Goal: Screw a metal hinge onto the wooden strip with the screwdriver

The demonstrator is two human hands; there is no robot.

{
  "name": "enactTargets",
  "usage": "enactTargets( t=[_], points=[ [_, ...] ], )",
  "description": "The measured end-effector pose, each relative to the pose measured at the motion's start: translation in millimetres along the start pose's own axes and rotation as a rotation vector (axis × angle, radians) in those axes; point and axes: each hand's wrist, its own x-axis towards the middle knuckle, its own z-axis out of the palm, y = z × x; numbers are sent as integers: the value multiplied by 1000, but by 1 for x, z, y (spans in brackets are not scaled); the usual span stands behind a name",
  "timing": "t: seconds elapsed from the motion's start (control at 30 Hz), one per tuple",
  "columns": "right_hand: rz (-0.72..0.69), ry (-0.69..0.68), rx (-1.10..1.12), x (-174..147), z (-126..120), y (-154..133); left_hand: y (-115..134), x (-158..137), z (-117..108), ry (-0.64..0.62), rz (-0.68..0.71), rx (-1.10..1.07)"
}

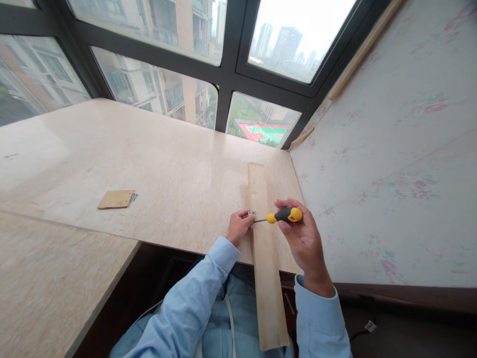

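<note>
A long, narrow wooden board (269,288) lies on the stone ledge, its near end jutting past the front edge over my lap. At the board's left edge, my left hand (238,226) pinches a small shiny metal piece, perhaps a bracket (252,213); its exact shape is too small to make out. My right hand (306,241) is closed round the yellow and black handle of a screwdriver (286,215). The shaft points left across the board, with its tip at my left fingertips. Whether a screw sits at the tip is hidden.
On the ledge (179,164) to the left lies a small wooden plate (116,199) with several screws (133,197) at its right end. A floral-papered wall (391,174) rises close on the right. Dark-framed windows (227,79) stand behind the ledge.
</note>
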Motion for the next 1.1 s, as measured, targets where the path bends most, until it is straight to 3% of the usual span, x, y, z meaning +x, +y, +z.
enactTargets(
  t=[0.27, 0.33, 0.5, 0.6, 0.7, 0.87, 1.1],
  points=[
    [-121, 368, -515, 11, 8, 10, 3, -3, -1, -34, 28, 20],
    [-92, 315, -440, 11, 9, 10, 4, -3, -1, -40, 34, 29],
    [-61, 5, 29, 4, 7, 2, 0, 1, -1, -1, 6, 12],
    [-28, -95, 68, 1, 2, -2, -1, 2, -1, 8, 0, -3],
    [-22, -36, -65, 3, 0, -1, 0, 1, -1, 0, 1, -1],
    [-169, 246, -410, 10, 7, 5, 1, 0, -2, -4, 5, 17],
    [-232, 295, -477, 8, 6, 5, 0, 0, -3, -38, 28, 34]
  ],
)
